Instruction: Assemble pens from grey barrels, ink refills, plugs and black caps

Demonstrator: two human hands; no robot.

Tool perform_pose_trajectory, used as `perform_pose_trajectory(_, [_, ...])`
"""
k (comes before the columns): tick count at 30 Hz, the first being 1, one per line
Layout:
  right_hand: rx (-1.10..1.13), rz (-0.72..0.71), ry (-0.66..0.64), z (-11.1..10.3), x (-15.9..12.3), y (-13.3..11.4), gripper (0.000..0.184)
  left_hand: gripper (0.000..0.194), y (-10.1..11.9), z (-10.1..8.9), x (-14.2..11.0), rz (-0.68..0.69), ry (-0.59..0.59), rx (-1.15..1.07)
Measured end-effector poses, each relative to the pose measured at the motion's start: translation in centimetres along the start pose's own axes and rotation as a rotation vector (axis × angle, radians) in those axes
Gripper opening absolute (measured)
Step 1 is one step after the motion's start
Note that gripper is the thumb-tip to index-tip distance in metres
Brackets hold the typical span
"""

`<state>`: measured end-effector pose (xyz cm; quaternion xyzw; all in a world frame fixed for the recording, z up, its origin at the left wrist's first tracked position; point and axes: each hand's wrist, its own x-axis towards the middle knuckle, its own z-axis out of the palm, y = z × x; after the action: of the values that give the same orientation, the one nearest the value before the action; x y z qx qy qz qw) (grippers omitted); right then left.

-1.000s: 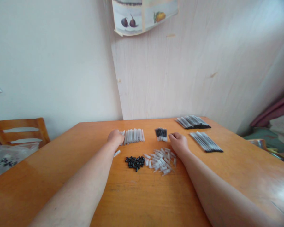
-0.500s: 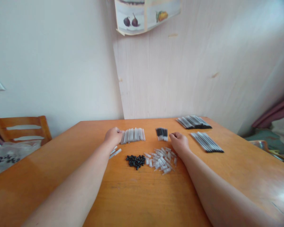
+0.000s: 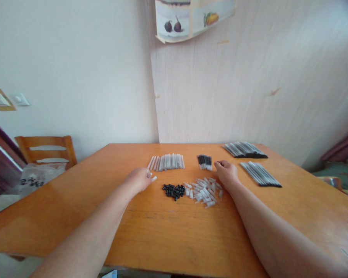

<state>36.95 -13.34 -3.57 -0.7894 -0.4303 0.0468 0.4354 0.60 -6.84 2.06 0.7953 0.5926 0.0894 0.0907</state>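
My left hand (image 3: 137,180) is closed low over the table, and the pale ends of clear pen barrels (image 3: 154,178) stick out at its fingertips. Just beyond it lies a row of clear pen barrels (image 3: 171,162), side by side. My right hand (image 3: 226,172) rests with curled fingers to the right of a small bundle of black-and-clear pen parts (image 3: 204,162); whatever its fingers may hold is hidden. Between the hands and nearer to me are a heap of small black caps (image 3: 174,191) and a pile of short translucent sleeves (image 3: 204,192).
On the right of the wooden table (image 3: 168,231) lie two groups of assembled-looking pens, one farther back (image 3: 245,149) and one closer (image 3: 261,174). A wooden chair (image 3: 46,143) with a plastic bag (image 3: 40,175) stands at the left. The wall borders the far edge.
My left hand has drawn back from the barrel row's left end to the loose barrels in front of it. The right hand stays by the black-and-clear bundle. The view has turned left.
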Motion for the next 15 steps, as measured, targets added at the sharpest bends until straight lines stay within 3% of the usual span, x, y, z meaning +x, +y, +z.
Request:
perform_pose_trajectory(9, [-0.003,0.004,0.015,0.0,0.0,-0.1,0.037,0.016,1.1,-0.6,-1.6,-0.048,-0.035,0.13])
perform_pose_trajectory(15, [-0.003,-0.007,0.019,-0.1,-0.2,-0.3,0.036,0.011,3.2,-1.5,-0.9,0.063,0.105,-0.001])
